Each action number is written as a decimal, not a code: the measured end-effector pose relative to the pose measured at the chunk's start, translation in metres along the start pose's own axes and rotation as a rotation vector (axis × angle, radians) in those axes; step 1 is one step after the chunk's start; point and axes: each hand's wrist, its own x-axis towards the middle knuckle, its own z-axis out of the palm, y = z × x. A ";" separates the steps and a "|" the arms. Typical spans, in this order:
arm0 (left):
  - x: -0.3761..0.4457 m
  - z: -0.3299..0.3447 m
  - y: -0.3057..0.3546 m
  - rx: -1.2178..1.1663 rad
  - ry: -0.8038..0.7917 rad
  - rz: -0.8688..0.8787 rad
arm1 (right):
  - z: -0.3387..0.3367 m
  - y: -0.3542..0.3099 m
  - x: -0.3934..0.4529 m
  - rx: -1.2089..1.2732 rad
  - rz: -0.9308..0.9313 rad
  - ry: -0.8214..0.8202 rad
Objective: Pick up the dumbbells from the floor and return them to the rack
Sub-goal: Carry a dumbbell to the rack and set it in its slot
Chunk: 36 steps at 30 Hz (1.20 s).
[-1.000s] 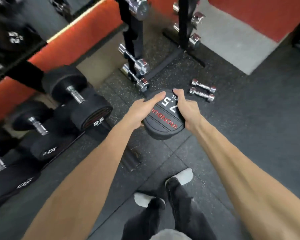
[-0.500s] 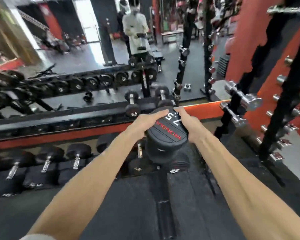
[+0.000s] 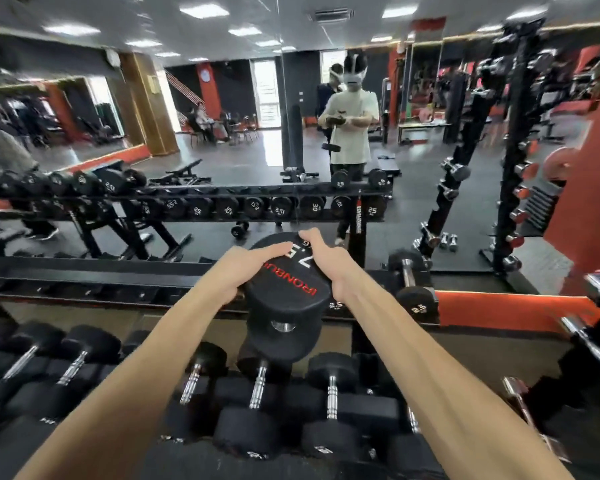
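I hold a black 7.5 kg dumbbell (image 3: pixel 288 289) upright by its top head, which bears red lettering. My left hand (image 3: pixel 238 271) grips the head's left side and my right hand (image 3: pixel 326 259) grips its right side. Its lower head hangs just above the rack's lower tier. The black rack (image 3: pixel 84 271) runs across in front of me, its upper rail level with my hands. On the lower tier lie several black dumbbells (image 3: pixel 257 410) with chrome handles. A small 2.5 kg dumbbell (image 3: pixel 409 282) rests on the upper tier to the right.
A wall mirror behind the rack reflects the gym, the rack and a person in a pale shirt (image 3: pixel 350 126). A vertical black stand of chrome dumbbells (image 3: pixel 447 202) rises at the right. More chrome handles (image 3: pixel 582 337) jut in at the right edge.
My view has swung up from the floor to the rack and mirror. Both hands have carried the dumbbell up from floor height to the rack, above the lower tier.
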 end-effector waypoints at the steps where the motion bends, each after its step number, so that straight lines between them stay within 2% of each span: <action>1: 0.022 -0.007 -0.003 0.036 -0.001 -0.006 | 0.006 -0.002 0.023 -0.008 0.014 -0.031; 6: 0.125 -0.032 -0.005 0.091 0.021 -0.091 | 0.036 -0.016 0.131 -0.058 0.088 -0.065; 16: 0.278 -0.071 0.003 0.068 -0.194 -0.074 | 0.064 -0.044 0.287 -0.168 0.033 -0.031; 23: 0.381 -0.089 0.006 0.122 -0.384 -0.065 | 0.079 -0.037 0.356 -0.249 -0.064 0.086; 29: 0.454 -0.101 0.004 0.209 -0.476 -0.002 | 0.089 -0.029 0.415 -0.357 -0.107 0.143; 32: 0.472 -0.097 -0.011 0.216 -0.444 0.013 | 0.092 -0.014 0.429 -0.341 -0.096 0.144; 36: 0.492 -0.085 -0.051 0.228 -0.418 -0.033 | 0.095 0.023 0.445 -0.444 -0.102 0.154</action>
